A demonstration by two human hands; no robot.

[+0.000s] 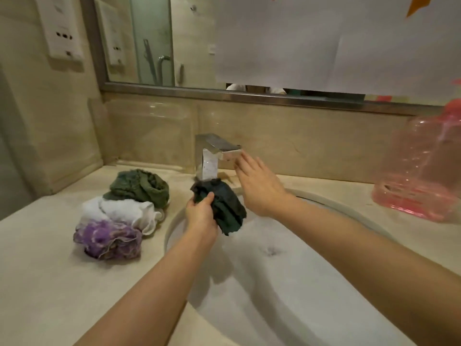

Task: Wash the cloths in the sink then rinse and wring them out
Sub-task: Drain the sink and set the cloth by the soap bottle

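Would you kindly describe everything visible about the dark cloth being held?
The dark cloth is a very dark green, soft, bunched fabric. It hangs crumpled over the sink, its top just under the tap's spout. The left hand grips its left side, thumb on top. The right hand does not touch it; its fingers reach the tap's lever.

Beige marble counter (45,283) and backsplash (299,143), steel-framed mirror (154,41) partly papered over, white socket panel (62,28) on the left wall.

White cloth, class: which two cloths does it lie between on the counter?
In the head view, the white cloth lies between the green cloth behind it and the purple cloth in front, touching both.
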